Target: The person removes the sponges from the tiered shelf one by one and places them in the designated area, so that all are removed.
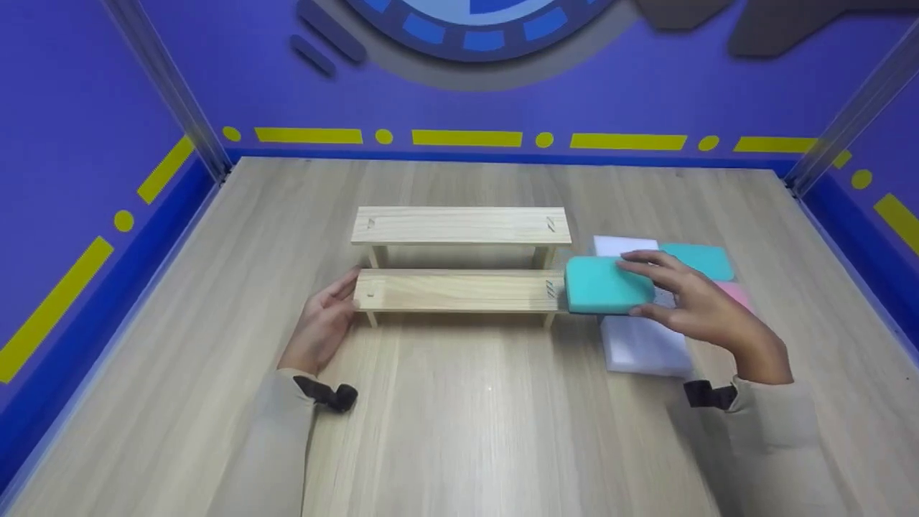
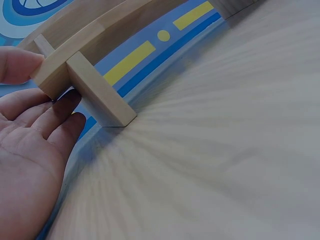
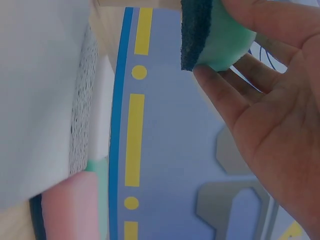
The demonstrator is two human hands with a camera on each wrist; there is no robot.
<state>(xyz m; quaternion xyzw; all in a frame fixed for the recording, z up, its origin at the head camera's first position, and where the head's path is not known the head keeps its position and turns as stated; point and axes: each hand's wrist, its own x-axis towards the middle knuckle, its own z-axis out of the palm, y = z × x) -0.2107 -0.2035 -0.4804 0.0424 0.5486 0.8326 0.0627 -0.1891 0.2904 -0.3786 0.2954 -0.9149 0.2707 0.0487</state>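
Note:
A two-step wooden stand sits on the table, its front step lower than the back one. My left hand holds the left end of the front step; in the left wrist view the thumb meets the board's end and the other fingers are beside its underside and leg. My right hand grips a turquoise sponge between thumb and fingers, over the right end of that step. A dark scouring layer shows on the sponge in the right wrist view.
Right of the stand lie white sponges, another turquoise sponge and a pink sponge, partly hidden by my right hand. Blue printed panels wall the table at the back and sides.

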